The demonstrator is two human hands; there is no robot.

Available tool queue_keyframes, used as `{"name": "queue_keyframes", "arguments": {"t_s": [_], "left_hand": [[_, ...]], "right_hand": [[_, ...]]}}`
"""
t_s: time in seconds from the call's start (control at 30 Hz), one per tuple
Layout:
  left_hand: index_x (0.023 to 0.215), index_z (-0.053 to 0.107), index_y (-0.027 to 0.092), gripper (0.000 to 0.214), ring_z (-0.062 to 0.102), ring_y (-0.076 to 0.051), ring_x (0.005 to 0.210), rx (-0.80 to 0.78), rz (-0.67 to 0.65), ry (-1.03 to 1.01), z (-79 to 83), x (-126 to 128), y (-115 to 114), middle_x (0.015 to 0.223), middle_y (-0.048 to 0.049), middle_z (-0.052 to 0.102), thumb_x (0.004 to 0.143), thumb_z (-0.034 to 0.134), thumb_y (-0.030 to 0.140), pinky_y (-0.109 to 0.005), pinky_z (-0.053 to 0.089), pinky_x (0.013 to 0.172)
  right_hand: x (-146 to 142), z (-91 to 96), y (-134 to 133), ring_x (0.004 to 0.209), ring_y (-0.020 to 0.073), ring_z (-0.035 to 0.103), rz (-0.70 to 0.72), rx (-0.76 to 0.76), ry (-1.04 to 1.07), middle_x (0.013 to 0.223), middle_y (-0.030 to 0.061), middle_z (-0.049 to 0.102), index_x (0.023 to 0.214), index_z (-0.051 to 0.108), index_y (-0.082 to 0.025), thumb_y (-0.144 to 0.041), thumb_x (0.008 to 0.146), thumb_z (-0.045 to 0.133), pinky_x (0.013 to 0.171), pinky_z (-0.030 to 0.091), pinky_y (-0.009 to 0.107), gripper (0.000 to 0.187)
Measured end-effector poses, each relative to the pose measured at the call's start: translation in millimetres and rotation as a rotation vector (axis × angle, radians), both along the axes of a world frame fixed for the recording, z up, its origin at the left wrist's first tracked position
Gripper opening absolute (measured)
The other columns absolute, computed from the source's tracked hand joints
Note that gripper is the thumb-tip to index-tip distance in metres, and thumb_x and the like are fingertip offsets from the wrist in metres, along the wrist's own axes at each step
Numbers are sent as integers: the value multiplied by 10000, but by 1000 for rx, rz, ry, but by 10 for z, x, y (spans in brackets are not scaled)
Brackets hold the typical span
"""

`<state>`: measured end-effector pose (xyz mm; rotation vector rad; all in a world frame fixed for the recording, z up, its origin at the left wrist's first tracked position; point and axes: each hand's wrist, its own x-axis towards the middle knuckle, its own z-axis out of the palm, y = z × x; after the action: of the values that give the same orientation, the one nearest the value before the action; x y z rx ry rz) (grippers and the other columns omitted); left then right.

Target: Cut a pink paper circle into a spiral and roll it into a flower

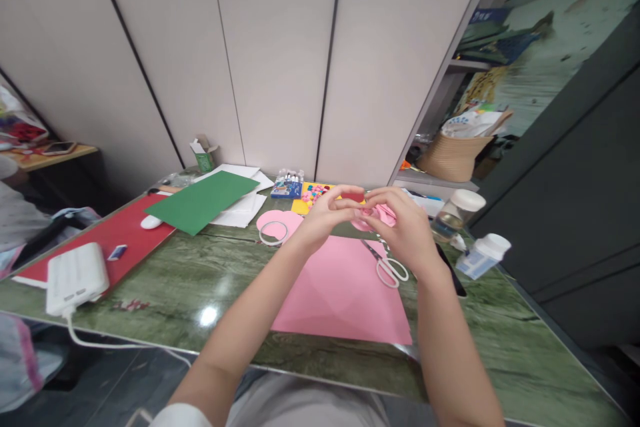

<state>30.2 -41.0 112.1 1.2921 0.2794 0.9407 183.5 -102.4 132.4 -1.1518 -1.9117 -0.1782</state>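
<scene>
Over the far edge of a pink paper sheet (340,293), my left hand (330,210) and my right hand (405,230) come together, fingers bent. Their fingertips pinch a small curled piece of pink paper (367,211), partly covered by the fingers. Just behind my right hand shows more folded pink paper (387,215). White-handled scissors (391,272) lie on the sheet below my right hand. Left of my left hand, a round tape roll (273,233) rests against a pink paper cutout (285,220) with a rounded outline.
At the back are a box of markers (287,185) and small colourful pieces (315,195) on yellow paper. Green paper (205,200), red paper (135,240) and a white power bank (77,277) lie left. A jar (457,213) and a white bottle (484,255) stand right.
</scene>
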Motion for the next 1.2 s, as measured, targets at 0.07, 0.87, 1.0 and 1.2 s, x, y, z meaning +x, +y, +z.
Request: {"name": "queue_keyframes", "arguments": {"t_s": [0.07,0.87,1.0,1.2], "left_hand": [[1049,558,186,397,634,-150,756,-13,-7,3,1,5,-8,817,-45,673,679,701,196,-307,451,780],[1037,556,178,413,637,-136,696,22,88,42,19,19,-30,790,-37,672,674,723,280,-275,489,693],[1037,549,177,402,646,-149,732,10,56,4,-23,52,-25,813,-51,680,682,717,264,-299,486,739],[1036,542,176,417,650,-160,726,-7,43,6,-36,72,-16,808,-57,679,667,725,245,-309,492,720]], "right_hand": [[3,-10,6,966,207,570,3,-6,-1,965,51,624,841,558,-227,-216,819,584,818,437,350,36],[-26,-47,51,925,194,595,-16,58,3,953,51,631,881,636,-228,-195,817,579,811,464,349,91],[-33,-53,57,913,189,594,-34,72,22,951,45,628,813,603,-216,-186,790,610,813,453,345,39],[-34,-57,56,921,190,579,-25,48,36,938,43,610,797,572,-215,-180,771,630,807,445,340,73]]}}
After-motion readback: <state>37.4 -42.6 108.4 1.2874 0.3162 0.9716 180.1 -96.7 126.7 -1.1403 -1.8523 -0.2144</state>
